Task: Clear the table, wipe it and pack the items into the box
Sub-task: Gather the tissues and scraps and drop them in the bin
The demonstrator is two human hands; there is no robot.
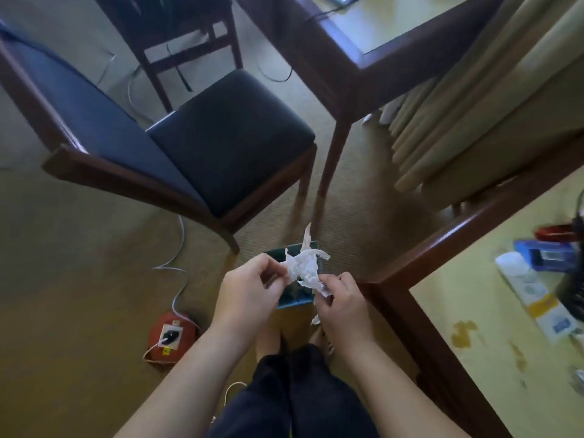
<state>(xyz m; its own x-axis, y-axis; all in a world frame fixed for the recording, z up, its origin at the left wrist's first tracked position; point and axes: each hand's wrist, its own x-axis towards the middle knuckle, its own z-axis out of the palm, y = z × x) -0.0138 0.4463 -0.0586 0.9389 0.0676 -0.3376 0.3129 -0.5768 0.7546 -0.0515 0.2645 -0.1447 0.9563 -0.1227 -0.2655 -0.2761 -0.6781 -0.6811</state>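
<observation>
Left hand point(249, 289) and right hand point(343, 303) held out in front, over the floor, both pinching one crumpled white tissue point(305, 267). Left fingers curled on the tissue's left side, right fingers curled on its lower right end. Tissue stretched between the two hands, with one thin strip sticking up. Both arms bare, reaching forward from the bottom, wrists close together.

Just under the hands, a small blue-green bin point(295, 297) on the carpet point(79, 279), partly hidden by the hands and tissue. Bare feet point(268, 339) and dark trousers point(294, 396) below that.

To the right, the dark wood corner of the table point(442, 245), very near the right hand. On its yellow top, brown stains point(463, 333), a long white pack point(534, 295), a blue box point(550, 254) and something red point(556, 233) behind it, all blurry.

To the left, on the floor, a red round thing with a white plug plate point(170, 336) and a white cord point(178, 279) running from it.

Farther off, a dark chair point(202, 147) with a blue-black seat, a second table point(357, 49) behind it, and tan curtains point(474, 121) hanging at the right.
</observation>
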